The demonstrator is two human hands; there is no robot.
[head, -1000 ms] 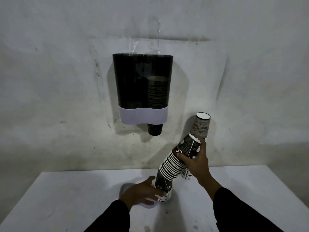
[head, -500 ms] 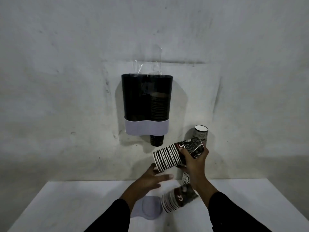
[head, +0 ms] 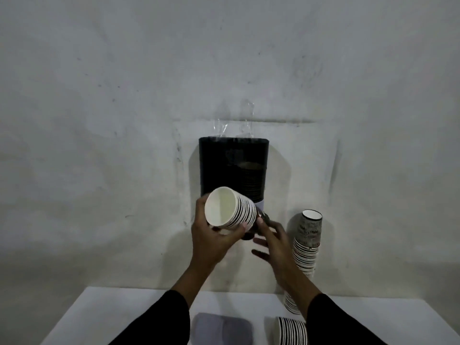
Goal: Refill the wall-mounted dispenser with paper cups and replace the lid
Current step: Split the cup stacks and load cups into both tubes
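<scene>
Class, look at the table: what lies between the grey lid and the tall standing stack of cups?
In the head view, a short stack of cups lies on its side on the table, between the grey lid and the tall stack.

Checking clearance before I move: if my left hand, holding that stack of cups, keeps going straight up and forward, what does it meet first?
Most likely the dispenser on the wall: the left hand with its cup stack sits just below its dark body. Depth is unclear from this view.

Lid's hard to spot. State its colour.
Pale grey-lilac lid, lying on the table; head view.
</scene>
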